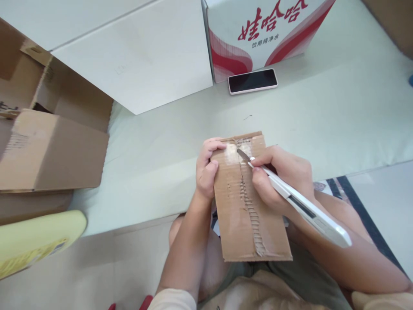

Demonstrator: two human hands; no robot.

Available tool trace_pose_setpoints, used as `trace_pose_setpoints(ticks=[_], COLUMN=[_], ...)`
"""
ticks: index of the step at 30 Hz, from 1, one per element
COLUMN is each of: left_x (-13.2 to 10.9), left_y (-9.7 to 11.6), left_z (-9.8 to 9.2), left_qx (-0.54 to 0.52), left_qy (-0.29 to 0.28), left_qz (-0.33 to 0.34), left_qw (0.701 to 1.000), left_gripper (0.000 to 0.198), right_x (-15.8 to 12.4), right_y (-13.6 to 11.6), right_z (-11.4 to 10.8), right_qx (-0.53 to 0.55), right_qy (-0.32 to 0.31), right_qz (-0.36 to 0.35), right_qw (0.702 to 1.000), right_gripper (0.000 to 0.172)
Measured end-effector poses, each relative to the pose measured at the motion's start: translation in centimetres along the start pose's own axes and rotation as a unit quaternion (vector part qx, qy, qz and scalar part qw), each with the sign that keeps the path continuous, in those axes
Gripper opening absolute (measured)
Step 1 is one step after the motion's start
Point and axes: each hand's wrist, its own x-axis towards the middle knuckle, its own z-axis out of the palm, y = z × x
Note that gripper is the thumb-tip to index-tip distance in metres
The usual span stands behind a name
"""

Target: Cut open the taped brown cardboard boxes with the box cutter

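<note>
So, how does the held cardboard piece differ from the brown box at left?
The cardboard piece is a flat sheet; the brown box is a formed box with open flaps. The piece, gripped by the left hand, has a ragged groove down its middle; the box stands untouched. Both are brown corrugated cardboard.

Cardboard piece [248, 215] at centre over the lap, left hand [206, 170] on its left edge, right hand [284, 176] with knife [303, 206] at its right; behind, on the bench [338, 120], a phone [253, 80] before a carton [258, 34], a large box [135, 56] to the carton's left, open boxes [48, 150] far left.
</note>
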Motion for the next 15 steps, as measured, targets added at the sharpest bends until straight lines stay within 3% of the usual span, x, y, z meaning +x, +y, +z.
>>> trace_pose_setpoints(ticks=[15], left_x=[0.01], left_y=[0.05], left_z=[0.01], left_qx=[0.005], left_qy=[0.0], left_qz=[-0.005], left_qw=[1.0], left_gripper=[0.036], right_x=[-0.08], right_y=[0.1], right_z=[-0.16], right_qx=[0.002], right_qy=[-0.005], right_qz=[0.016], right_qw=[1.0], right_gripper=[0.012])
